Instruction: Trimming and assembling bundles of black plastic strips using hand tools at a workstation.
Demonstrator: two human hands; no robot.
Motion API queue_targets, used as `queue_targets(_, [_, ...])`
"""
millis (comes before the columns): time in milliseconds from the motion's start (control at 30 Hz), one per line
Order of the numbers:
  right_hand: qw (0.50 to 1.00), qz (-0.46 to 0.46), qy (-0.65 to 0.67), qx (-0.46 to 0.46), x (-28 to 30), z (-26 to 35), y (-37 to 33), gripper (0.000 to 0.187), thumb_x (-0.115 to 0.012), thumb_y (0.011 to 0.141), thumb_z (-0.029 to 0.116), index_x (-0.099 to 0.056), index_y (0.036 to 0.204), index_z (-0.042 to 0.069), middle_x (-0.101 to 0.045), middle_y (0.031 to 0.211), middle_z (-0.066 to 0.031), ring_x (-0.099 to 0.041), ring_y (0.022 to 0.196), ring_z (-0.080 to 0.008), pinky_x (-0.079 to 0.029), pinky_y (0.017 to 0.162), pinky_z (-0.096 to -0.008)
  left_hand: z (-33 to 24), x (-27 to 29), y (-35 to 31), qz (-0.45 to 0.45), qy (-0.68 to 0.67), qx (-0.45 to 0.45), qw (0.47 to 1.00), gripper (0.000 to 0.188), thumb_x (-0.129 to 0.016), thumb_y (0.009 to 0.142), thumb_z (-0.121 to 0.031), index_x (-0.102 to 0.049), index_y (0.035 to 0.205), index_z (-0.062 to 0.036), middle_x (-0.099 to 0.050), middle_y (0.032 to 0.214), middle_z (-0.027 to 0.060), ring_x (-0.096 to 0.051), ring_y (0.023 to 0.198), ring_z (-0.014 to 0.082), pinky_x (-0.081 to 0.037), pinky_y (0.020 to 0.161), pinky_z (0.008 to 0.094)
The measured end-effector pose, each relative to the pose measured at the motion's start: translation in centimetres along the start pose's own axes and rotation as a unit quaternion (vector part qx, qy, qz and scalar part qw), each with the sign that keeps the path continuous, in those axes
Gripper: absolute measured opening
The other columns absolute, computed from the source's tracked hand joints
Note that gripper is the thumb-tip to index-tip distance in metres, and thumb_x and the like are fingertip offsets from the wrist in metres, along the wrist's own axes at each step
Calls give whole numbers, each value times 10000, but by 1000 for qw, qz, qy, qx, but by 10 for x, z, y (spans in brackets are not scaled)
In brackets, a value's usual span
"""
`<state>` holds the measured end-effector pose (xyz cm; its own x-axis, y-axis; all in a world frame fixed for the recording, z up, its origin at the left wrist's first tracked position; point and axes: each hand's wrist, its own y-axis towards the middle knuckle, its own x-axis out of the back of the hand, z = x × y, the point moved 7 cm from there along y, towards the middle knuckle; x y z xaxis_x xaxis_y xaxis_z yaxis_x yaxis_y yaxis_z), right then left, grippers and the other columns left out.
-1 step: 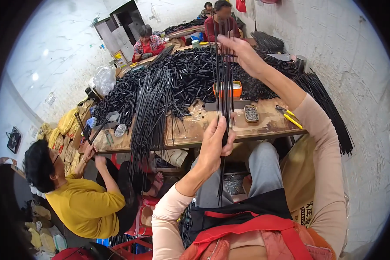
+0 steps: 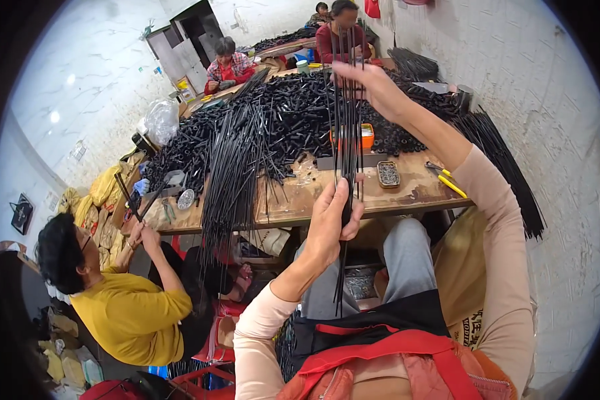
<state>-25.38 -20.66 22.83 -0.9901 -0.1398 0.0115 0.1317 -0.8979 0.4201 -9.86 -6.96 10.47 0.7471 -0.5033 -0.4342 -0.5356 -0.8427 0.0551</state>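
Note:
My left hand (image 2: 330, 217) is closed around the lower part of a loose bundle of thin black rods (image 2: 347, 140). The bundle stands upright in front of me, its lower ends hanging below the hand above my lap. Near the top of the bundle is my right hand (image 2: 373, 83), fingers stretched out behind and beside the rods, partly hidden by them. Several rods spread a little apart up there. Beyond them on the wooden table (image 2: 300, 200) lies a large heap of short black tube-like pieces (image 2: 293, 107).
Long black rods (image 2: 230, 173) overhang the table edge on the left; more (image 2: 507, 173) lean at right. A tin of small metal parts (image 2: 388, 174), yellow-handled pliers (image 2: 450, 183) and an orange box (image 2: 367, 138) are on the table. A person in yellow (image 2: 130, 300) sits left, others across.
My right hand has shifted down very slightly along the rods, and their upper ends have moved a little. My left hand keeps its hold in the same place.

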Motion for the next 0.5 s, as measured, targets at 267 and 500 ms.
queue_targets(267, [997,28,-13,-69,-24,-19,-28,151,-596,883,187,-599,912,39,-664,859,-66,-651,815,-156,-518,824,-316,-6,30,2,-75,-21,-69,995,405,-300,1047,-387,-433,1243,-59,-614,736,107,-435,425,108,-254,367,210])
queue_targets(500, [976,37,186,-106,-21,-33,-22,173,-552,906,218,-593,928,51,-657,871,-67,-607,702,-165,-515,727,-308,14,21,4,-36,-68,-36,996,283,-280,1055,-336,-394,1018,-80,-609,728,141,-439,399,130,-229,330,217])
